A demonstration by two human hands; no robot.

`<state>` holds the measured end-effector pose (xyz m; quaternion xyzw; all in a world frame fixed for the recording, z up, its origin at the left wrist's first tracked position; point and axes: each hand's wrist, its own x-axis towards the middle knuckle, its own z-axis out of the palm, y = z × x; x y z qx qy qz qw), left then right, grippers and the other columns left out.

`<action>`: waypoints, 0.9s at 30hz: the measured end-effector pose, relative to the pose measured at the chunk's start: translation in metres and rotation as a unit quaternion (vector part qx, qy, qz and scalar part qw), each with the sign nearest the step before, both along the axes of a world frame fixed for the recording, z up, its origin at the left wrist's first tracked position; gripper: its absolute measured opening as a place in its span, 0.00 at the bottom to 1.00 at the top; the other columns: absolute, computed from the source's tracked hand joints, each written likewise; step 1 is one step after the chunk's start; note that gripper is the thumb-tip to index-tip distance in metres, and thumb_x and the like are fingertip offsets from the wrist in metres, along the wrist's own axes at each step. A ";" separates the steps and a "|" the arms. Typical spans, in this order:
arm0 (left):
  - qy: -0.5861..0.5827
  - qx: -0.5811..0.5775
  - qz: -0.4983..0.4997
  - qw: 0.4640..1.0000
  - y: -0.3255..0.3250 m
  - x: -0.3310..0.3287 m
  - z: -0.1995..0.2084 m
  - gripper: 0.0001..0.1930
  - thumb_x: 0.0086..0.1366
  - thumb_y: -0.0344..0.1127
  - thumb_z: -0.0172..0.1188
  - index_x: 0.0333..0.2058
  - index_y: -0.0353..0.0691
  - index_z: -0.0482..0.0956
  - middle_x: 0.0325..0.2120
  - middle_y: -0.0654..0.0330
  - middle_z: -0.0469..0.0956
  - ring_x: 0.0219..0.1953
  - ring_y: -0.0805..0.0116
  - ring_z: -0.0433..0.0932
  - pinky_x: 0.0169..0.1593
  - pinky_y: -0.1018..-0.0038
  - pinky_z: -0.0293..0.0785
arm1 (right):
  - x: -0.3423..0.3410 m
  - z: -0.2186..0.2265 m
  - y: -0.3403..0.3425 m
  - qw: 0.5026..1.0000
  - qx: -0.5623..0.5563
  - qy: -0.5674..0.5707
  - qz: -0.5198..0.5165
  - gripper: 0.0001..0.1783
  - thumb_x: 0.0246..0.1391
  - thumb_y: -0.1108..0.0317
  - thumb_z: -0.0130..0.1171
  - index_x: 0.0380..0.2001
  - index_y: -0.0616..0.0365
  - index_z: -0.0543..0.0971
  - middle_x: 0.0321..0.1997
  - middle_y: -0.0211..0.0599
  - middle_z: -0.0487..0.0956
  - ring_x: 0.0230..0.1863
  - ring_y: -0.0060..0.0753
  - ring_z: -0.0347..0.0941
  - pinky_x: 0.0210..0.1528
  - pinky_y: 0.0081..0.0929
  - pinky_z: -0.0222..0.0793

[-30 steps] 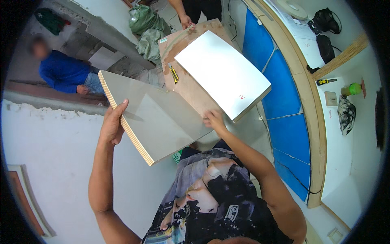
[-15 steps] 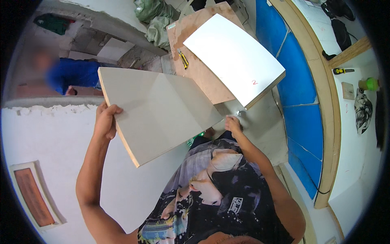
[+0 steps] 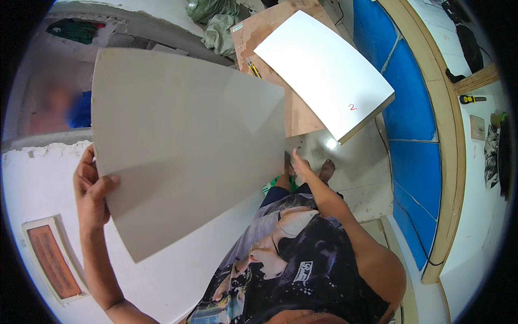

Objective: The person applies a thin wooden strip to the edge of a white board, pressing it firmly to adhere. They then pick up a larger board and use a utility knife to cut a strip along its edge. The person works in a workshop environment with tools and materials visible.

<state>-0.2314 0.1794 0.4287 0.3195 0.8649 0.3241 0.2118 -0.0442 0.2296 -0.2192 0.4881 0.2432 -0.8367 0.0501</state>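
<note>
My left hand [image 3: 94, 186] grips a large grey board [image 3: 189, 146] by its left edge, thumb on the broad face and fingers curled behind. The board is tilted up in front of me and hides part of the table. Just beyond its right edge is my right hand [image 3: 300, 164], apart from it, with a digit stretched out. On the wooden table [image 3: 299, 113] lies a stack of white-topped panels [image 3: 329, 70] with a red mark. A yellow and black utility knife [image 3: 253, 68] rests beside the stack, partly covered by the grey board.
Blue panels [image 3: 413, 162] in a wooden frame stand along the right, with a cable near them. Green sacks [image 3: 218, 29] lie behind the table. A person in a blue top [image 3: 81, 110] is at the far left, largely hidden by the board. A ledge [image 3: 477, 146] at right holds small tools.
The grey board has come closer and swung up and left, its face turning more toward me. My left hand moved left with it. My right hand shifted slightly left, its digit now extended.
</note>
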 end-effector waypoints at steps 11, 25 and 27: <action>0.127 -0.107 -0.299 0.940 0.062 -0.003 0.022 0.31 0.46 0.21 0.61 0.54 0.32 0.76 0.41 0.58 0.82 0.42 0.69 0.80 0.49 0.73 0.73 | -0.076 0.031 0.031 0.859 -0.184 0.160 -0.449 0.67 0.43 0.11 0.37 0.75 0.47 0.41 0.79 0.41 0.44 0.78 0.54 0.39 0.75 0.57 0.32; 0.109 -0.076 -0.623 0.771 0.183 -0.093 -0.061 0.28 0.49 0.23 0.63 0.53 0.34 0.78 0.32 0.54 0.81 0.23 0.69 0.73 0.27 0.74 0.66 | -0.121 -0.042 0.012 0.724 -0.209 0.113 -0.648 0.72 0.39 0.10 0.42 0.74 0.52 0.42 0.78 0.45 0.42 0.76 0.62 0.42 0.75 0.54 0.35; 0.106 -0.067 -0.654 0.746 0.203 -0.105 -0.073 0.30 0.50 0.22 0.61 0.56 0.36 0.77 0.33 0.56 0.82 0.25 0.72 0.73 0.28 0.76 0.68 | -0.125 -0.063 0.016 0.735 -0.186 0.084 -0.647 0.73 0.39 0.10 0.40 0.73 0.58 0.44 0.76 0.47 0.47 0.73 0.61 0.49 0.75 0.53 0.39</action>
